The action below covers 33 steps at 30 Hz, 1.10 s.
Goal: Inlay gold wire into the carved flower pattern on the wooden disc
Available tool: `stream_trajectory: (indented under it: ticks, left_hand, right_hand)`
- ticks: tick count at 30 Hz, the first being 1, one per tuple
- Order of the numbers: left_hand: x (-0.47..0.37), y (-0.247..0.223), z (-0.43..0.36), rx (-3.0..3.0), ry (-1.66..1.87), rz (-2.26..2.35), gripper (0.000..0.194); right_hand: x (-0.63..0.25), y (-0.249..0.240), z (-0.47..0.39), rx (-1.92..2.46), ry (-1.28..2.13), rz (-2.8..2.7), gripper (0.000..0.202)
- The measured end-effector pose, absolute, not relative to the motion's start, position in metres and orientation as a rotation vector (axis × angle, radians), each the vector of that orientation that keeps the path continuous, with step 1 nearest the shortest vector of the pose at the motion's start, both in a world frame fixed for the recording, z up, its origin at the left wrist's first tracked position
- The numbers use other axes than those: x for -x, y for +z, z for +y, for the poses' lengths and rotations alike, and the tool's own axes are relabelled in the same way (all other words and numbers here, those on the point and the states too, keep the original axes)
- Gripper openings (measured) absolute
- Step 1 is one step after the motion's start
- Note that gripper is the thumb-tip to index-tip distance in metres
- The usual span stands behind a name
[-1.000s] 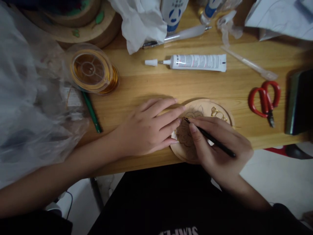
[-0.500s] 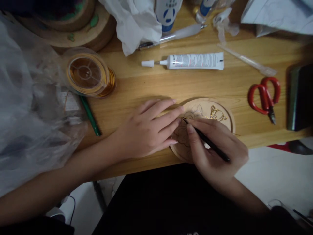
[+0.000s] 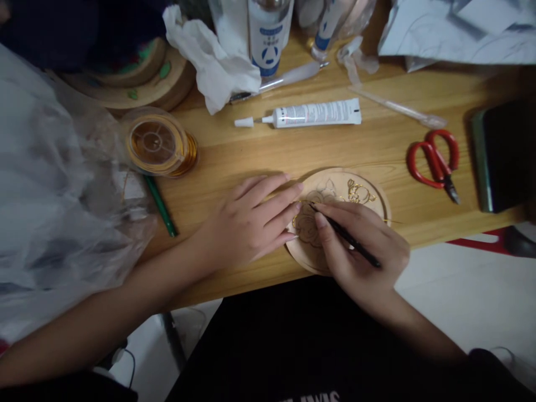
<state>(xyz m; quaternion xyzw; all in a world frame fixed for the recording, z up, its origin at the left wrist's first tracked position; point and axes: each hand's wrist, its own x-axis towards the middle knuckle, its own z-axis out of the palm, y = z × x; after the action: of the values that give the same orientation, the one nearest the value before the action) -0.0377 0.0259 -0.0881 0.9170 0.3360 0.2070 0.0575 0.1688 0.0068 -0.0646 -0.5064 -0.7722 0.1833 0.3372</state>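
A round wooden board [image 3: 299, 254] carries pencil-drawn curls and a small gold wire figure [image 3: 360, 192] at its upper right. My left hand [image 3: 257, 218] lies flat with its fingers stretched, the tips resting on the board's left side. Pinched in my right hand [image 3: 368, 234] is a slim black pair of tweezers [image 3: 355, 244], its tip down on the drawn lines near my left fingertips. A bit of gold wire shows at the board's left edge, and a thin wire end [image 3: 393, 221] sticks out past the right rim. My right hand hides the board's lower right.
Behind the board lie a glue tube [image 3: 318, 113], a pipette [image 3: 397, 106] and a clear pen-like tool [image 3: 288, 77]. Red-handled snippers [image 3: 435, 159] and a dark phone-like object [image 3: 502, 156] are at right. Left stand a gold wire spool [image 3: 161, 142], a green pen [image 3: 161, 206] and plastic wrapping [image 3: 54, 195].
The view has shifted, so items on the table sit further left and the bottle shows more. Both hands keep nearly the same place on the board; the tweezers' tip is slightly further from my left fingers.
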Motion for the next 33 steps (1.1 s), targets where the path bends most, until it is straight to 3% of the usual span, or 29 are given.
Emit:
stream_trajectory:
  ticks: [18, 26, 33]
  left_hand:
    - [0.0396, -0.0874, 0.0263, -2.747, 0.564, 1.004, 0.033]
    - [0.0429, -0.0887, 0.0263, -2.622, 0.580, 1.004, 0.045]
    - [0.0403, -0.0896, 0.0251, -2.664, 0.561, 1.002, 0.041]
  right_hand:
    - [-0.1706, -0.0666, 0.0116, 1.240, 0.515, -2.022, 0.021]
    - [-0.1721, -0.0662, 0.0125, 1.259, 0.504, -2.045, 0.020]
    - [-0.1711, -0.0654, 0.0123, 1.254, 0.496, -2.051, 0.021]
